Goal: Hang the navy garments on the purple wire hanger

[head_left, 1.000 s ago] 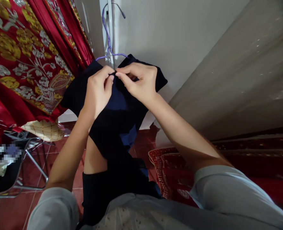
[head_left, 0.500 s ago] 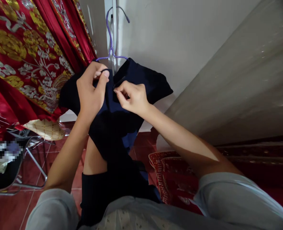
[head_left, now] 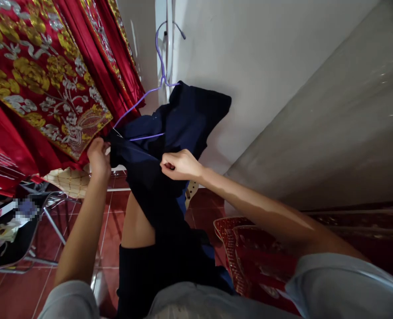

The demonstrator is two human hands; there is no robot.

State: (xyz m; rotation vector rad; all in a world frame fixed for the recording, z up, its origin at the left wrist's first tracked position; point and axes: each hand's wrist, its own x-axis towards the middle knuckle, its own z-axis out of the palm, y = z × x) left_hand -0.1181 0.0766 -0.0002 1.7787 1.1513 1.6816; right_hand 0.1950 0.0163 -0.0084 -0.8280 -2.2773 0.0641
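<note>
A dark navy shirt (head_left: 192, 117) hangs partly on a purple hanger (head_left: 139, 101), whose hook rests on a pale upright fixture at the wall. The shirt's right side covers the hanger's right end, while the hanger's left arm and part of its lower bar lie bare. My left hand (head_left: 99, 157) is closed on the shirt's left shoulder, drawn out to the left; its fingertips are partly hidden by the cloth. In a pinch, my right hand (head_left: 181, 165) grips the front edge of the shirt near its middle. Below the hands the dark cloth drops in front of my legs.
Red curtains with gold and silver embroidery (head_left: 60, 84) hang close on the left. A metal-framed chair (head_left: 26, 241) carrying small items stands beneath them. Red embroidered cloth (head_left: 249, 252) lies low on the right, below a grey slanted surface (head_left: 332, 115). Red tiles cover the floor.
My left hand has moved left and down, pulling the shirt's left side off the hanger's arm, which now shows. My right hand has gone slightly lower, still pinching the front edge.
</note>
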